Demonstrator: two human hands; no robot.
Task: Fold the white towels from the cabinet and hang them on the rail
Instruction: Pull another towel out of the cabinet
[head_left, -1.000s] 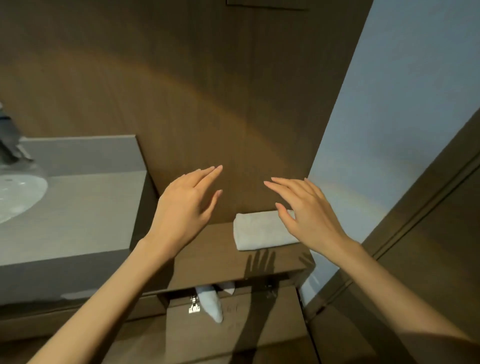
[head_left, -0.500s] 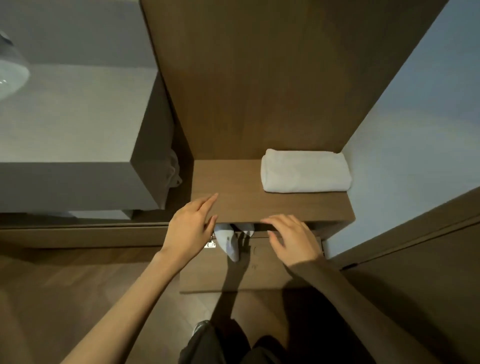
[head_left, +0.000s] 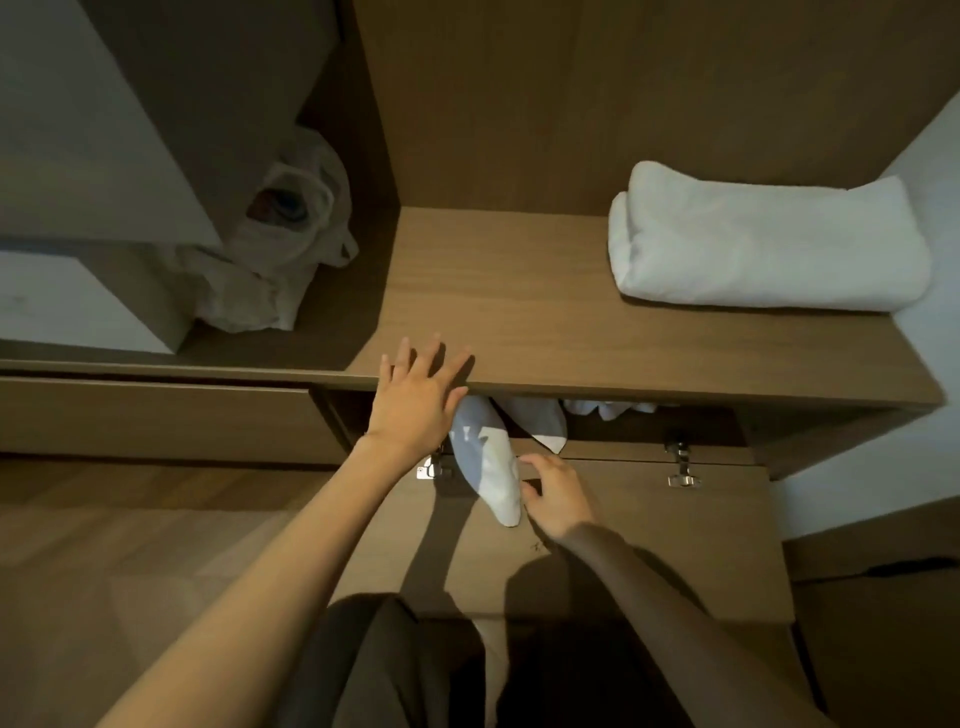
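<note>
Left grip (head_left: 421, 395) spread wide, flat on the shelf (head_left: 519, 312), where a folded towel (head_left: 769, 239) lies far right. Right grip (head_left: 556, 499) is half-curled and empty, just beside the white towel (head_left: 488, 467) spilling from the open cabinet (head_left: 649, 540). I'd pinch high and draw slowly, clear of the hinge (head_left: 431, 470).

A big grey desk (head_left: 78, 156) fills the top left. Just under its right side sits a crumpled see-through bag (head_left: 291, 228) with something dark inside, maybe cloth. Below the desk lies a brown wood floor (head_left: 104, 545). Far to the desk's right is a pale wall (head_left: 940, 166).
</note>
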